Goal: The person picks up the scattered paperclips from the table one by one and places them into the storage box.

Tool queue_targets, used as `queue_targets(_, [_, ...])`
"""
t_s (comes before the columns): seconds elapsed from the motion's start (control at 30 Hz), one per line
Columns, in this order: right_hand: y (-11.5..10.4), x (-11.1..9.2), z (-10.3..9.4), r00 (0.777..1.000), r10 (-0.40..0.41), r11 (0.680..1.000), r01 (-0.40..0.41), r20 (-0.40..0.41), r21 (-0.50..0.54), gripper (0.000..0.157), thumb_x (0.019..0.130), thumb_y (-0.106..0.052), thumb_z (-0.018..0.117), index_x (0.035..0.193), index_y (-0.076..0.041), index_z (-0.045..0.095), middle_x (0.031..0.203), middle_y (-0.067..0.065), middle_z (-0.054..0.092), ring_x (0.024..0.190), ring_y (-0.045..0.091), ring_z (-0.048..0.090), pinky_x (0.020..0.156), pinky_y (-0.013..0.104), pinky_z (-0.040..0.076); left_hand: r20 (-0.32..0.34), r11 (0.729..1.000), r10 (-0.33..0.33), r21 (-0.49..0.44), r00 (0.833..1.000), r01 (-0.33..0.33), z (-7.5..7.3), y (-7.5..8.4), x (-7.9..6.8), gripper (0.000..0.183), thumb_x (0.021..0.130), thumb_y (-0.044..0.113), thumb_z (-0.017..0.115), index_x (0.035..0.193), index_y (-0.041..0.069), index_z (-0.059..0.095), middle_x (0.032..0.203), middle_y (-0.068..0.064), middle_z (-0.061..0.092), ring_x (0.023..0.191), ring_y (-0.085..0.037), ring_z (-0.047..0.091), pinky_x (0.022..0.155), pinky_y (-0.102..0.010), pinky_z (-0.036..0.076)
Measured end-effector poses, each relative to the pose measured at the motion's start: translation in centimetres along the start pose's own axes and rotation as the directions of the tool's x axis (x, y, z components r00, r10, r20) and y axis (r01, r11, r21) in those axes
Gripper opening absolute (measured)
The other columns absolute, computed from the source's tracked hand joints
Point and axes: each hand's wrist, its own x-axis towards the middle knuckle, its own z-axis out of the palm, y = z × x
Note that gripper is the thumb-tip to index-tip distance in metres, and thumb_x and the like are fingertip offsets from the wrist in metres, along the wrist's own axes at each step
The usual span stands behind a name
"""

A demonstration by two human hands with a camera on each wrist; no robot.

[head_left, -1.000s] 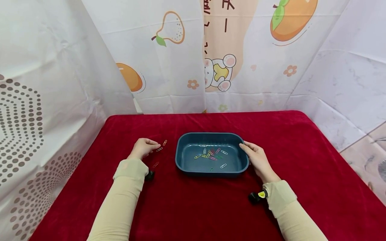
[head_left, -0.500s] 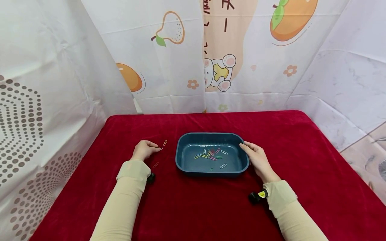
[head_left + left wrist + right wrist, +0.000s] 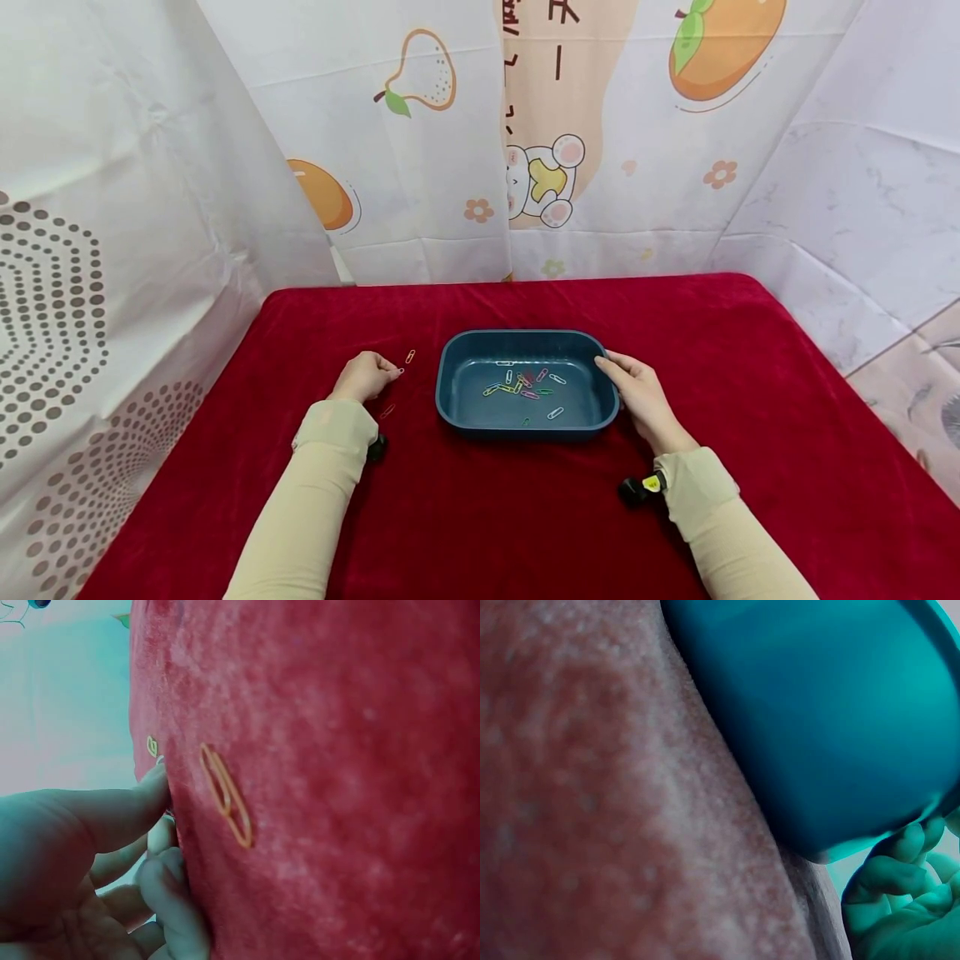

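Observation:
My left hand (image 3: 364, 377) is low over the cloth, left of the blue tray (image 3: 528, 432), pinching a white paper clip (image 3: 401, 370) between thumb and fingertips. Only the clip's end shows; the fingers hide the rest. Just beyond the fingertips lies a yellow-orange paper clip (image 3: 410, 356). A reddish-orange paper clip (image 3: 225, 796) lies nearer, beside the hand in the left wrist view. With its thumb on the rim and fingers curled outside the wall, my right hand (image 3: 643, 398) grips the tray's right end. Several coloured paper clips (image 3: 529, 395) lie scattered on the tray's floor.
A red velvety cloth (image 3: 495, 517) covers the table. Printed curtains (image 3: 435, 183) hang behind and along both sides. Black wrist cameras (image 3: 634, 492) are strapped to both wrists.
My left hand has shifted slightly right and toward me, and its fingers now cover most of the white clip that lay in fuller view. The right hand and tray stay put.

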Motion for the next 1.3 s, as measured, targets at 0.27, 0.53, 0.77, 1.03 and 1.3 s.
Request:
queue_targets(0.27, [0.0,0.0,0.2,1.0,0.0,1.0,0.0,-0.004,0.007,0.053,0.099,-0.034,0.059,0.139,0.0,0.053,0.058,-0.012,0.052,0.05,0.004,0.045,0.05,0.02,0.04,-0.018,0.999,-0.001,-0.053,1.0,0.0,-0.2,-0.2,-0.1,0.022,0.097,0.017,0.061,0.109,0.003,0.073,0.077,-0.002,0.063,0.06,-0.011,0.049,0.06,-0.023,0.044])
queue_targets(0.53, [-0.1,0.0,0.2,1.0,0.005,1.0,-0.005,-0.004,0.006,0.053,0.1,-0.033,0.059,0.14,0.0,0.052,0.056,-0.012,0.05,0.049,0.004,0.043,0.05,0.02,0.039,-0.003,0.992,-0.012,-0.125,1.0,0.011,-0.4,-0.7,0.0,0.028,0.099,0.019,0.059,0.115,0.0,0.07,0.095,-0.008,0.068,0.078,-0.017,0.058,0.064,-0.024,0.049])
queue_targets(0.77, [-0.1,0.0,0.2,1.0,0.002,1.0,-0.002,-0.005,0.006,0.053,0.099,-0.034,0.059,0.14,0.0,0.052,0.055,-0.012,0.047,0.049,0.004,0.043,0.05,0.02,0.039,0.02,0.98,-0.007,-0.2,1.0,0.011,-0.8,-0.8,0.2,0.034,0.099,0.026,0.061,0.115,-0.002,0.07,0.092,-0.004,0.067,0.076,-0.015,0.056,0.063,-0.024,0.048])
queue_targets(1.03, [-0.1,0.0,0.2,1.0,0.0,1.0,0.0,-0.008,0.008,0.052,0.1,-0.033,0.059,0.139,0.001,0.052,0.054,-0.013,0.047,0.049,0.004,0.042,0.05,0.02,0.039,0.039,0.969,0.019,-0.247,0.999,-0.009,-1.3,-0.1,0.1,0.036,0.098,0.03,0.061,0.108,-0.002,0.072,0.083,0.002,0.069,0.07,-0.011,0.055,0.059,-0.025,0.047])
queue_targets(1.3, [-0.1,0.0,0.1,1.0,0.002,1.0,-0.002,-0.006,0.004,0.052,0.1,-0.033,0.059,0.139,0.0,0.052,0.054,-0.012,0.047,0.049,0.005,0.043,0.05,0.02,0.039,0.026,0.964,0.053,-0.263,0.998,-0.044,-2.0,1.4,-0.6,0.035,0.098,0.027,0.062,0.11,-0.004,0.071,0.095,-0.012,0.073,0.072,-0.014,0.056,0.058,-0.025,0.045])
